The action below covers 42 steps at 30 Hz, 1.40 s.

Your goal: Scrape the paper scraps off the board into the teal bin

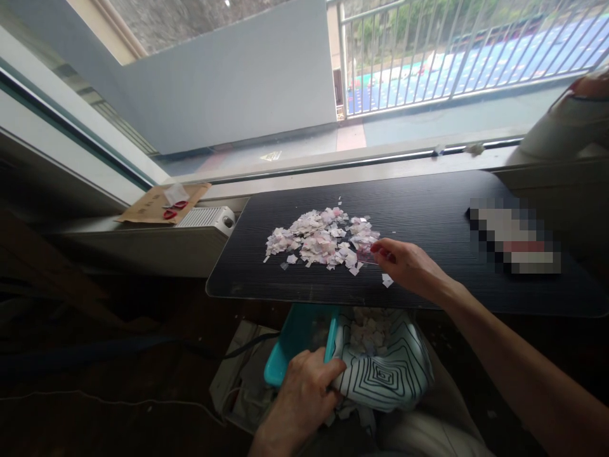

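Note:
A loose pile of small torn paper scraps (321, 238) lies on the black tabletop (423, 209), pale with pinkish and lilac bits. At the pile's right edge is my right hand (404, 263), its fingers curled together and touching the scraps; what lies inside them is hidden. Below the table edge, my left hand (309, 381) grips the edge of a white cloth pillow cover (385, 381) with black line patterns, against the rim of a teal plastic bin (290, 349). More paper scraps (368, 330) fill the cover's open mouth. One single scrap (387, 280) rests below my right hand.
On the left sill sit a brown paper envelope (143, 206), red-handled scissors (175, 209) and a white radiator (207, 219). A blurred-out object (516, 238) lies on the tabletop's right side. A window sill (295, 181) runs behind the table.

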Tool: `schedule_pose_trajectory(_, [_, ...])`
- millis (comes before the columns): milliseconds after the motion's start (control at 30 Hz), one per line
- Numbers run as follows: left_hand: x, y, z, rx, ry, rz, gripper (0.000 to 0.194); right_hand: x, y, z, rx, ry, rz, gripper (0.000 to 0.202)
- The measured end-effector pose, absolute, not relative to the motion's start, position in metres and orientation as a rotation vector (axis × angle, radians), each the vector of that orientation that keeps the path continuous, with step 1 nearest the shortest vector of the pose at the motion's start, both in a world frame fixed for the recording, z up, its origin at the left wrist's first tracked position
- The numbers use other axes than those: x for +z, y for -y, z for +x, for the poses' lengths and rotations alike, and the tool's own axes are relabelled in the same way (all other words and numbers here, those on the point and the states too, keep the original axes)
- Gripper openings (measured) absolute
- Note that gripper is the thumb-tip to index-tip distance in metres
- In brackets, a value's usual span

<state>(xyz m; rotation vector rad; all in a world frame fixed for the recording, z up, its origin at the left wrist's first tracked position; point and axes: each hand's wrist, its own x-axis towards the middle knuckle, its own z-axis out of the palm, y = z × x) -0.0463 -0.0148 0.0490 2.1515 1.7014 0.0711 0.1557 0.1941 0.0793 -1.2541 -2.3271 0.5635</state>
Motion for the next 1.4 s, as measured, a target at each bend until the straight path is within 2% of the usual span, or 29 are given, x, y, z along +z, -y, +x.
schedule_pose_trajectory(167, [0.051,0.014,-0.046,0.066,-1.707,2.108,0.027,0.079,-0.199,0.163,0.508,2.294,-1.335,0.023])
schedule_pose_trajectory(367, [0.053,0.012,-0.045,0.073,-1.69,2.111,0.025,0.083,-0.197,0.156,0.625,2.379,-1.273,0.021])
schedule_pose_trajectory(833, [0.048,0.014,-0.048,0.08,-1.699,2.141,0.024,0.096,-0.174,0.197,0.317,2.353,-1.558,0.017])
schedule_pose_trajectory(1133, [0.049,0.015,-0.045,0.093,-1.702,2.188,0.019,0.086,-0.18,0.156,0.508,2.379,-1.27,0.019])
schedule_pose_trajectory(1400, [0.049,0.017,-0.047,0.064,-1.72,2.168,0.016,0.092,-0.173,0.159,0.549,2.457,-1.376,0.015])
